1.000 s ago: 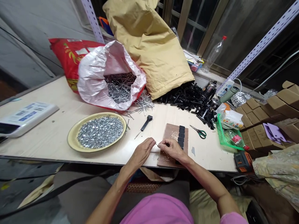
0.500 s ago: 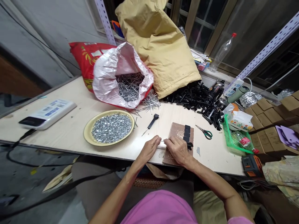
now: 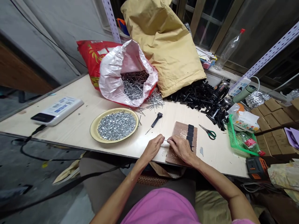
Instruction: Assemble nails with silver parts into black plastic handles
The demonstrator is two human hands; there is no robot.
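1. Head view, change: gap between hands wider than one second ago; thin rod (image 3: 166, 140) now plainer across it. Judged: both hands work one rod.
2. Left hand (image 3: 153, 147): narrow, fingertips pinched at rod's left end. Right hand (image 3: 181, 147): closed on rod's other end, over board (image 3: 173, 156); anything inside the palm, cannot tell.
3. Rod: between fingertips, above worktop (image 3: 149, 155), by board's left edge.
4. Counts: two hands, one rod, one board, at least four black blocks (image 3: 190, 130), one scissors (image 3: 207, 132), one dish (image 3: 93, 131); metal bits (image 3: 116, 126) uncountable.
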